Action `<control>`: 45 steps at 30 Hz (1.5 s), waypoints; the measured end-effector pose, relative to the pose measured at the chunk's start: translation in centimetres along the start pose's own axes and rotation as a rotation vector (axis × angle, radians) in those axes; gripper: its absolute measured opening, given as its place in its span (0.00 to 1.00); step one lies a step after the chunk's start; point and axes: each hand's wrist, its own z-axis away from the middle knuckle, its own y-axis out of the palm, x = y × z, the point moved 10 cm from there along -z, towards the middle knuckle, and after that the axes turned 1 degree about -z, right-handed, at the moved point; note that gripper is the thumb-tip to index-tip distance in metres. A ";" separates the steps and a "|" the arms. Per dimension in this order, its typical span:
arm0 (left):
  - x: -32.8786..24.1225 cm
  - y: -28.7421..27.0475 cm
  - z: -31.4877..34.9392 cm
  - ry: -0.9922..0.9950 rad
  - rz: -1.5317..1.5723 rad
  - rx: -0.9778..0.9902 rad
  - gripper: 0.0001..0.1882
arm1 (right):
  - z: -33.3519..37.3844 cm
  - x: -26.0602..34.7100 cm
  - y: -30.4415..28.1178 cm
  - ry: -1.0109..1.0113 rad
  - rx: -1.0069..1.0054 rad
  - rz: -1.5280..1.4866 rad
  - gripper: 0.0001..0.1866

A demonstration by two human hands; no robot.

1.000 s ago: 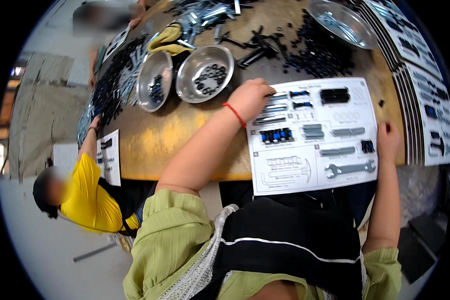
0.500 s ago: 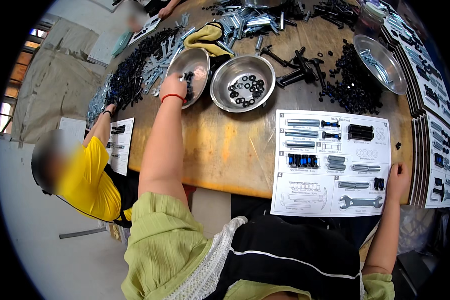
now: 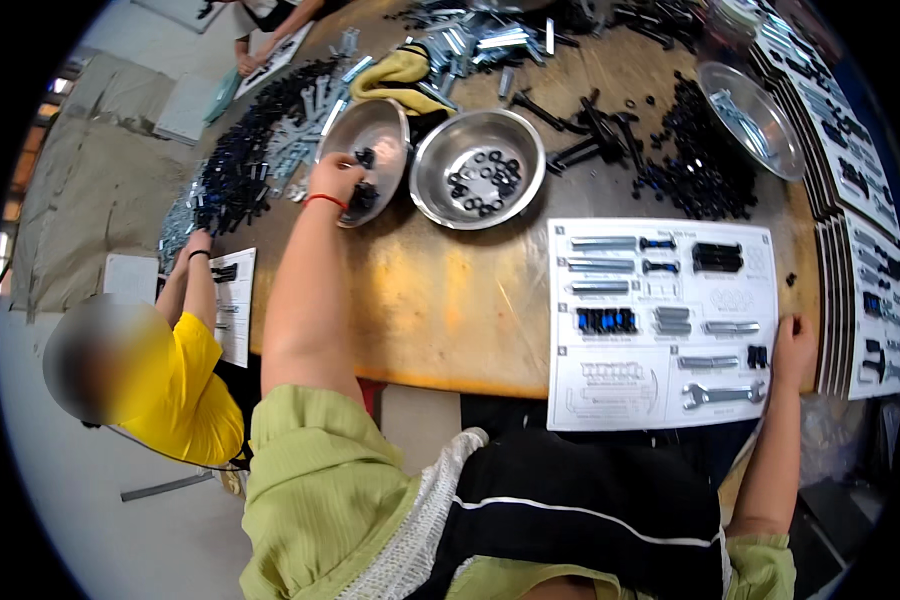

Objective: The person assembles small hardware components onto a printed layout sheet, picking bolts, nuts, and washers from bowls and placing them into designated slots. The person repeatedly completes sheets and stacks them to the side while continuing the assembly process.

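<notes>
My left hand [image 3: 336, 177], with a red cord at its wrist, reaches into the tilted steel bowl [image 3: 398, 130]. Its fingers are bent among small black parts [image 3: 363, 196], and whatever they pinch cannot be made out. Beside it stands a second steel bowl [image 3: 432, 208] holding black rings [image 3: 486, 183]. At the right edge of a printed parts sheet [image 3: 660, 400], my right hand [image 3: 794, 352] rests curled; its contents are hidden. On the sheet lie metal sleeves [image 3: 602, 244], black bolts with blue bands [image 3: 606, 320], black cylinders [image 3: 717, 257] and an open-ended wrench [image 3: 724, 396].
Piles of black bolts [image 3: 245, 178], silver sleeves [image 3: 505, 40] and black nuts [image 3: 695, 165] cover the table's far side. A yellow cloth [image 3: 390, 75] lies behind the bowls. Stacked, loaded sheets [image 3: 860, 290] stand right. A person in yellow [image 3: 195, 390] works at left; another works beyond.
My left hand stays in the tilted bowl, its fingers shifting among the black parts. The view has turned slightly. My right hand remains beside the sheet.
</notes>
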 end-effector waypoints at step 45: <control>-37.5 14.3 28.7 0.571 0.053 0.289 0.06 | 6.1 25.1 10.4 -0.619 0.736 0.103 0.07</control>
